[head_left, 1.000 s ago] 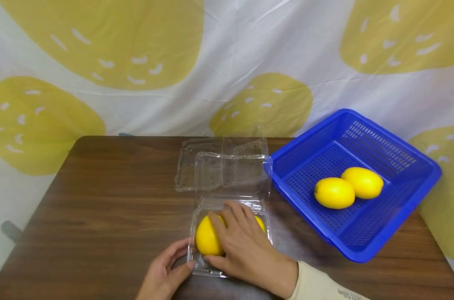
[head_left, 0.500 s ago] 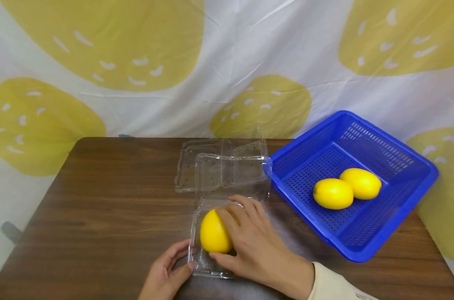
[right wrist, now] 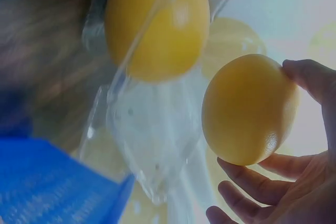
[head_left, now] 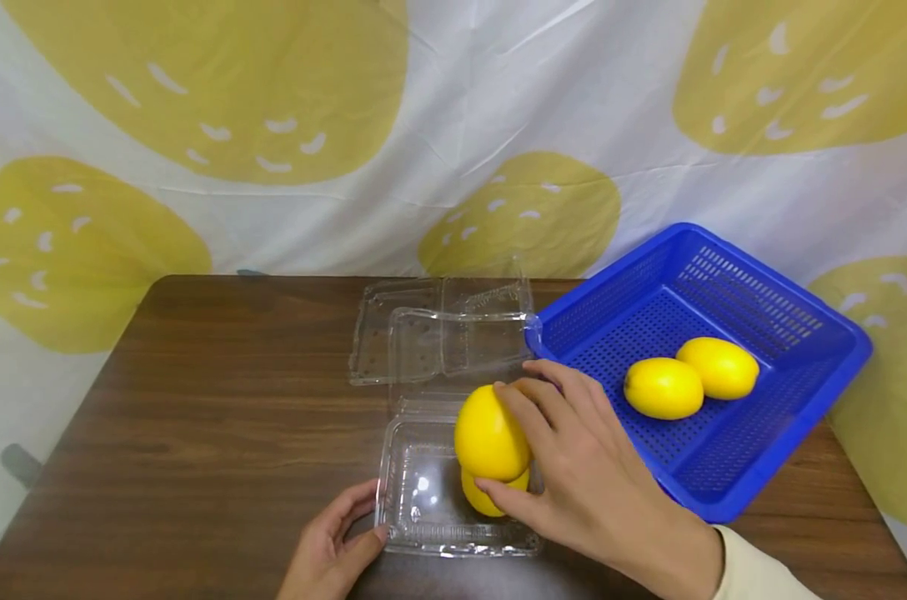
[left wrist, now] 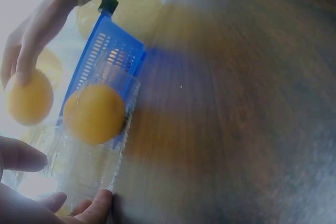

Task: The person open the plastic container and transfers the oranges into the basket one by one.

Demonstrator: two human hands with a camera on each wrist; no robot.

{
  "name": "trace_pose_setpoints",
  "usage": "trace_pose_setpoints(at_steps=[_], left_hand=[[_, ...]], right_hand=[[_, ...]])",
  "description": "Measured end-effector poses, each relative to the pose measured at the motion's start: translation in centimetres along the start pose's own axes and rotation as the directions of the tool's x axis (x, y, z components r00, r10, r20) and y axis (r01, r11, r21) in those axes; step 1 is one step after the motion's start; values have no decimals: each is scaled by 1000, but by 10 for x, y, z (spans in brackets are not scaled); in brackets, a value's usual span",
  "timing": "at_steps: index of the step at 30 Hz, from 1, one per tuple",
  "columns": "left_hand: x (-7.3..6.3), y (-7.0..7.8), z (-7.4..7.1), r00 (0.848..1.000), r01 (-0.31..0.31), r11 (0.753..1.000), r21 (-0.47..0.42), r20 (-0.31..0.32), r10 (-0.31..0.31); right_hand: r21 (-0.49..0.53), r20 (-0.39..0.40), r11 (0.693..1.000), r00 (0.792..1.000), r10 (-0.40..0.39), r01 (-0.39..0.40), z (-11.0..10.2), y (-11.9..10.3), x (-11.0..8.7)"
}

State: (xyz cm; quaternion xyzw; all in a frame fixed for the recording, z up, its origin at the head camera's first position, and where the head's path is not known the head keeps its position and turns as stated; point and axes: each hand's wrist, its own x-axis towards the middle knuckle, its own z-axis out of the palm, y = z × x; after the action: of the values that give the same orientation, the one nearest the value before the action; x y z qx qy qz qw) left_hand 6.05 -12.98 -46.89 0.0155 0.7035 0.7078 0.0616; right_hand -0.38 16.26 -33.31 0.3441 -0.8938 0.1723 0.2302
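A yellow lemon (head_left: 491, 433) is held up between the thumb and fingertips of my right hand (head_left: 599, 479). The right wrist view shows that lemon (right wrist: 249, 111) apart from the clear plastic clamshell container (head_left: 423, 542). A second lemon (head_left: 483, 498) lies inside the container's right half, partly hidden below the held one. At the container's left side, my left hand (head_left: 333, 542) pinches the rim near the front corner. The container's lid (head_left: 464, 315) stands raised at the back.
To the right is a blue plastic basket (head_left: 784, 467) with two lemons (head_left: 663, 388) lying against each other. Behind the raised lid, another clear container (head_left: 397, 333) sits on the brown wooden table (head_left: 221, 417). A lemon-patterned cloth (head_left: 333, 225) hangs at the back.
My right hand has lifted one lemon out of the container and carried it right, over the other lemon. The left hand has stayed on the rim.
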Motion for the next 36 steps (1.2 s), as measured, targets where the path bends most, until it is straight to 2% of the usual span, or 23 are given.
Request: trace_pose_setpoints(at_steps=[2,6,12,14,18,20,22,24,28,29,32,36], left_hand=[[1,-8,-3,1000,5,1000,-4,6,-5],[4,-26,-7,999,-35,999,-11,20,35],[6,-38,-10,994,-98,994,-40,37,100],[6,-44,-13,990,-124,992,-39,60,126],[8,-55,-18,991,-91,995,-44,93,95],[9,-57,-19,994,-40,998,-51,96,45],[9,-53,-19,995,16,998,-56,94,-11],[8,-46,-17,996,40,998,-49,76,-37],[4,-22,-7,999,41,999,-21,23,-40],[4,-20,-6,999,26,1000,-16,24,-25],[4,-12,-5,999,46,999,-21,21,-46],[5,-17,-7,999,42,999,-24,34,-41]], right_hand=[[-2,-8,1000,1000,3,-3,-8,5,0],[-13,-24,1000,1000,13,-14,-23,18,1],[-28,-57,999,998,21,-22,-40,35,8],[-38,-72,999,997,14,-17,-44,40,11],[-46,-80,999,997,18,-21,-49,51,17],[-50,-73,998,997,29,-33,-51,56,20],[-55,-64,997,997,43,-46,-53,63,23],[-59,-59,997,997,54,-57,-54,69,26],[-63,-56,994,995,82,-86,-55,80,29],[-62,-56,993,994,94,-98,-56,83,29],[-67,-54,986,987,150,-153,-57,89,30],[-77,-39,970,973,227,-230,-60,95,31]])
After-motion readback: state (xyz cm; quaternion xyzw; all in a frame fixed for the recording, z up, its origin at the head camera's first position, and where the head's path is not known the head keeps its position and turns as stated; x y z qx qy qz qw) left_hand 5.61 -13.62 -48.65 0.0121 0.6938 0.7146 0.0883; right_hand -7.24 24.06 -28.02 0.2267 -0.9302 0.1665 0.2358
